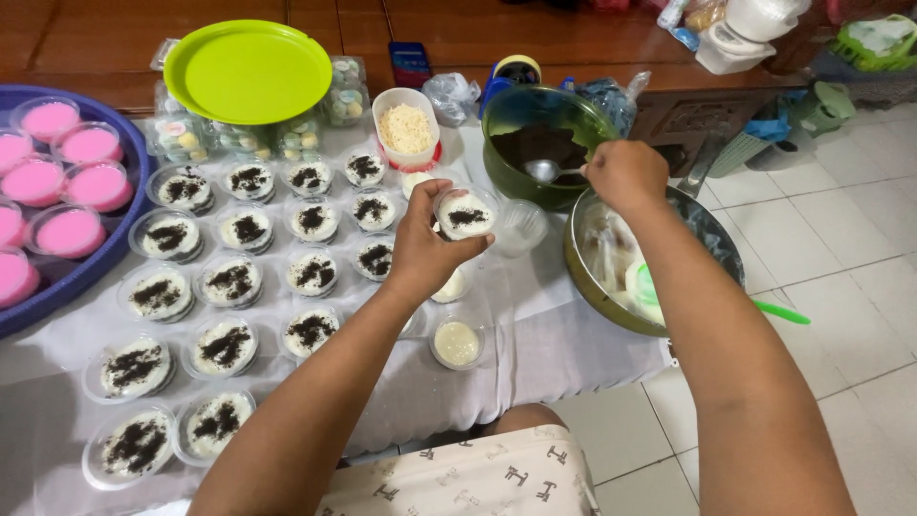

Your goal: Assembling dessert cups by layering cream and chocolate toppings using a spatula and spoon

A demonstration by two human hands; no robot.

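Bottom of the frame: patterned cream shorts (478, 478) on the person's lap, both bare forearms running up from the lower edge.
Lower left: clear plastic cups of white pudding with dark crumbs (134, 366) on top, set in rows on a white cloth (535, 354) that covers the low table.
Just below centre: one plain cup of pale cream (458, 342), no crumbs on it, standing alone on the cloth.
Left hand (425, 250): at centre frame, fingers wrapped around a small clear cup (464, 214), lifted off the cloth and held upright; white filling with a patch of dark crumbs shows inside.
Beside that cup: an empty clear cup (522, 225) just to its right, on the cloth.
Right of centre: a metal bowl (712, 244) with white mixture and a green spatula (778, 311) poking out over its rim.
Right hand (626, 174): closed, pinching the handle of a metal spoon (544, 171) whose bowl sits in the green bowl.
Green bowl (506, 172): dark crumbs inside, just above the held cup.
Upper centre: a white tub of pale shreds (406, 127).
Upper left: a lime green plate (247, 71) resting on stacked clear packs.
Far left edge: pink puddings (67, 232) in cups on a blue tray (57, 282).
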